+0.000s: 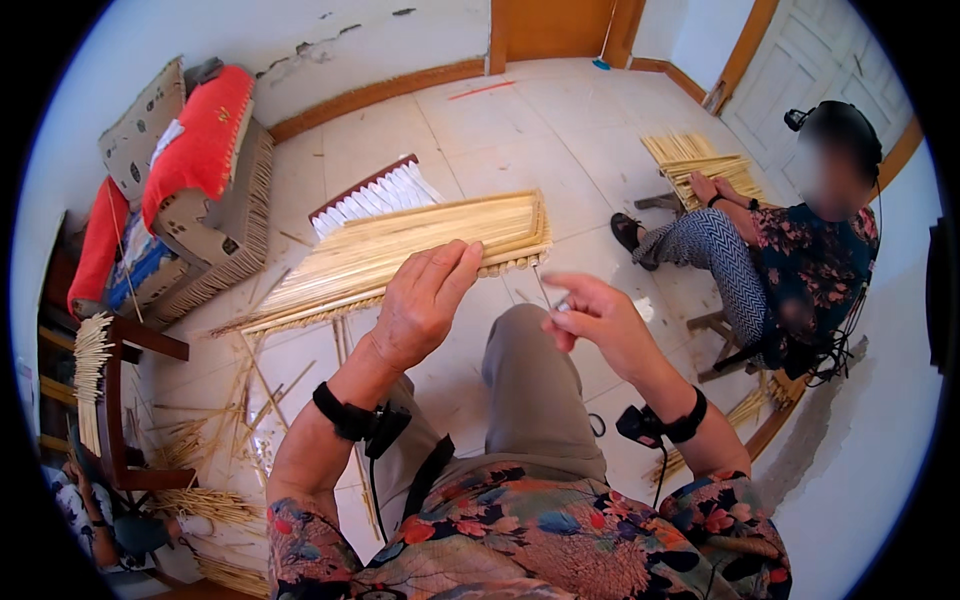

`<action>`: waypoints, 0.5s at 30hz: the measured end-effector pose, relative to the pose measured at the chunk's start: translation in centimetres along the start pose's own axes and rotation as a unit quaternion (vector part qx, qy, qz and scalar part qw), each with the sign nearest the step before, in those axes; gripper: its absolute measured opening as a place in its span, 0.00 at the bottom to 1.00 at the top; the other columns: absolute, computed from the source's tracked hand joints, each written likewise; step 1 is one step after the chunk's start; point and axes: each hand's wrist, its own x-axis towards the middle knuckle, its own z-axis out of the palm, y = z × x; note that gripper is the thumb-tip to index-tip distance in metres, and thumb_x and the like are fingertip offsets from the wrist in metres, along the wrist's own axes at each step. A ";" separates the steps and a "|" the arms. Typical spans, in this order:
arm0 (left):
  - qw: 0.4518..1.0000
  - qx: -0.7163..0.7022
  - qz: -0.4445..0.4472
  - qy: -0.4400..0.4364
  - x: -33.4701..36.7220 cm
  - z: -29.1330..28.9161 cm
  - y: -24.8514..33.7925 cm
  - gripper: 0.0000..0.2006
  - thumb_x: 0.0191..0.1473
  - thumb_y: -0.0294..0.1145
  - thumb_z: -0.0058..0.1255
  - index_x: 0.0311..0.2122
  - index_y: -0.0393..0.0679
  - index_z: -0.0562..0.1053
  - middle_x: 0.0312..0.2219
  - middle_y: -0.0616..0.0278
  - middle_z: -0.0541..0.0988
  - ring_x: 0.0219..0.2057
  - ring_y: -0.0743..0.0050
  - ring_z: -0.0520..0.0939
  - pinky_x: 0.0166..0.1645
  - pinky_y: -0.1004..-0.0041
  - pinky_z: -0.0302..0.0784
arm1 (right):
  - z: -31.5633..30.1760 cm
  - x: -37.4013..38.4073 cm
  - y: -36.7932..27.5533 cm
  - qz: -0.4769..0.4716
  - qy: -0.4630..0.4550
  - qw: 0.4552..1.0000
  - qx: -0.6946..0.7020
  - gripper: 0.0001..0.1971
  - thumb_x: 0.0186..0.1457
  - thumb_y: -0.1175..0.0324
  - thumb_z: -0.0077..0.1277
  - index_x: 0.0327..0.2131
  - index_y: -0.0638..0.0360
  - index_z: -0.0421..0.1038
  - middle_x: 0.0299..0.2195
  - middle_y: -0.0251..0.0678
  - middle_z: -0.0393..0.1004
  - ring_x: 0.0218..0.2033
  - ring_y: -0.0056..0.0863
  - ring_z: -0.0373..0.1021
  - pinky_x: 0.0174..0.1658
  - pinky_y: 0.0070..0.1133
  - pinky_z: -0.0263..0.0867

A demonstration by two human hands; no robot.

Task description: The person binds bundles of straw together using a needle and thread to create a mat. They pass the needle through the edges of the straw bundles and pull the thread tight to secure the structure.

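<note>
A long, flat panel of pale straw stalks [400, 250], with a bound, scalloped near edge, lies across in front of me. My left hand [425, 300] grips its near edge toward the right end, fingers on top and close together; the thumb is mostly hidden. By the panel's right corner, my right hand [590, 315] is closed in a pinch. A thin strand [541, 287] runs from the panel's edge to its fingers. Something small and silvery shows at the fingertips, too small to name. Under the panel's far side is a dark wooden frame with white bands [375, 195].
Loose stalks [255, 400] litter the tiled floor at left, near a dark wooden chair [125, 400]. A sofa with red covers [205, 140] stands far left. On the right, a seated person [800, 240] handles a stalk bundle [690, 160]. Another person [85, 510] shows lower left.
</note>
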 end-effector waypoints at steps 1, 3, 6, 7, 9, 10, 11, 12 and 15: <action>1.000 0.002 -0.004 0.004 0.1 -0.3 -0.3 0.21 0.44 0.19 0.52 0.48 0.30 0.72 0.40 0.47 0.77 0.38 0.54 0.80 0.42 0.66 0.78 | -0.1 -0.3 0.2 -0.007 -0.002 1.000 0.002 0.18 0.59 0.74 0.48 0.54 0.66 0.66 0.33 0.38 0.76 0.29 0.20 0.72 0.34 0.17 0.69; 1.000 0.008 -0.003 0.007 0.6 -0.8 -0.9 0.21 0.44 0.18 0.53 0.48 0.30 0.73 0.39 0.47 0.78 0.38 0.54 0.81 0.41 0.66 0.78 | -0.2 -1.1 0.8 -0.023 0.030 0.999 -0.006 0.14 0.58 0.75 0.49 0.48 0.66 0.71 0.29 0.35 0.75 0.26 0.18 0.69 0.32 0.16 0.67; 0.999 0.023 -0.025 0.033 1.2 -1.9 -1.8 0.22 0.43 0.16 0.54 0.48 0.30 0.73 0.39 0.47 0.78 0.37 0.54 0.81 0.40 0.66 0.79 | -0.9 -2.3 1.9 -0.051 0.042 0.997 -0.026 0.10 0.60 0.74 0.50 0.44 0.64 0.75 0.29 0.32 0.75 0.27 0.15 0.69 0.31 0.14 0.67; 0.998 0.008 -0.042 0.039 1.5 -1.9 -2.0 0.24 0.42 0.15 0.56 0.49 0.30 0.72 0.40 0.45 0.78 0.38 0.51 0.81 0.42 0.65 0.79 | -1.4 -2.9 2.1 -0.057 0.040 0.997 -0.028 0.10 0.60 0.74 0.50 0.44 0.64 0.75 0.29 0.32 0.75 0.27 0.15 0.69 0.31 0.14 0.67; 0.996 -0.012 -0.083 0.041 2.1 -2.6 -2.2 0.26 0.42 0.12 0.57 0.51 0.32 0.72 0.42 0.44 0.78 0.41 0.48 0.81 0.45 0.64 0.78 | -2.1 -4.1 2.5 -0.067 0.059 0.994 -0.060 0.08 0.59 0.74 0.50 0.40 0.64 0.76 0.29 0.31 0.75 0.26 0.14 0.68 0.30 0.14 0.65; 0.996 -0.002 -0.080 0.043 2.3 -3.0 -2.4 0.26 0.42 0.12 0.57 0.51 0.32 0.72 0.42 0.44 0.78 0.41 0.48 0.81 0.45 0.64 0.78 | -2.3 -4.5 2.5 -0.075 0.053 0.994 -0.059 0.08 0.59 0.74 0.50 0.40 0.64 0.76 0.29 0.31 0.75 0.26 0.14 0.68 0.30 0.14 0.65; 0.994 0.001 -0.099 0.053 2.4 -3.5 -2.7 0.25 0.43 0.13 0.57 0.51 0.33 0.72 0.43 0.44 0.78 0.42 0.48 0.80 0.46 0.64 0.78 | -2.5 -5.0 2.3 -0.082 0.083 0.990 -0.076 0.07 0.59 0.75 0.50 0.39 0.64 0.76 0.29 0.31 0.75 0.26 0.15 0.68 0.29 0.14 0.65; 0.991 0.004 -0.118 0.060 2.4 -4.0 -3.0 0.25 0.45 0.13 0.56 0.52 0.34 0.72 0.44 0.44 0.78 0.43 0.48 0.80 0.47 0.64 0.78 | -2.7 -5.3 2.4 -0.088 0.112 0.986 -0.090 0.07 0.58 0.76 0.50 0.38 0.65 0.77 0.29 0.31 0.75 0.25 0.15 0.68 0.28 0.13 0.64; 0.984 0.015 -0.148 0.100 3.0 -5.7 -3.5 0.22 0.50 0.15 0.55 0.53 0.34 0.71 0.45 0.47 0.78 0.44 0.53 0.80 0.49 0.67 0.76 | -4.5 -6.1 2.2 -0.079 0.134 0.980 -0.128 0.07 0.56 0.78 0.50 0.36 0.65 0.77 0.29 0.32 0.74 0.26 0.17 0.69 0.28 0.13 0.63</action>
